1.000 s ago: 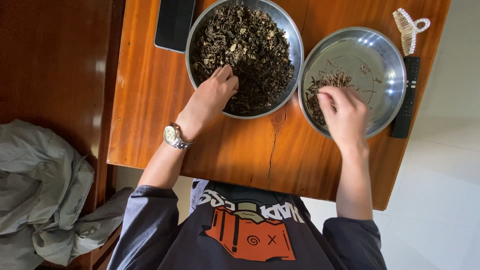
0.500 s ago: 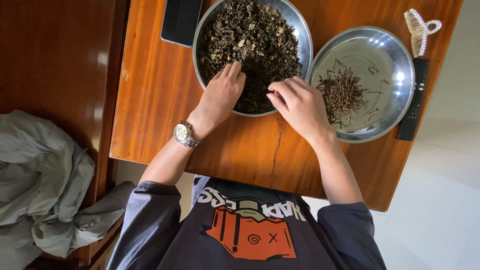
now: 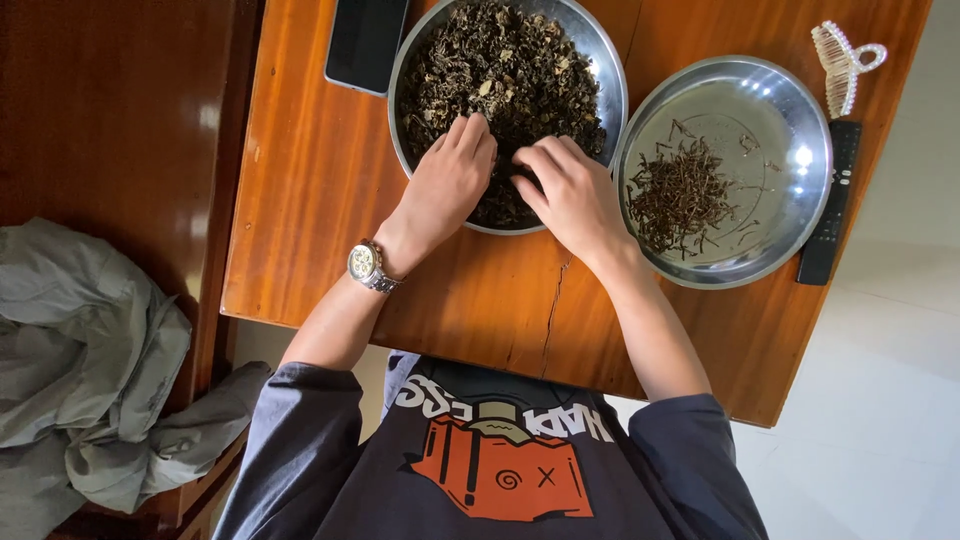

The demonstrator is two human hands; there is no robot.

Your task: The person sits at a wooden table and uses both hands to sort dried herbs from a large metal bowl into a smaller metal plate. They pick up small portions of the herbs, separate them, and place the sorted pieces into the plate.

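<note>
We count two steel bowls on one wooden tabletop: one bowl heaped with dark dried leaves, the other bowl holding one small pile of brown stems. We see two hands, the left hand and the right hand, and one wristwatch. There is one black phone, one black remote control, one pale hair claw and one grey garment.

On the worktop before you, your left hand and right hand rest side by side in the leaf-filled bowl, with the phone left of it and the stem bowl, hair clip and remote to its right.
</note>
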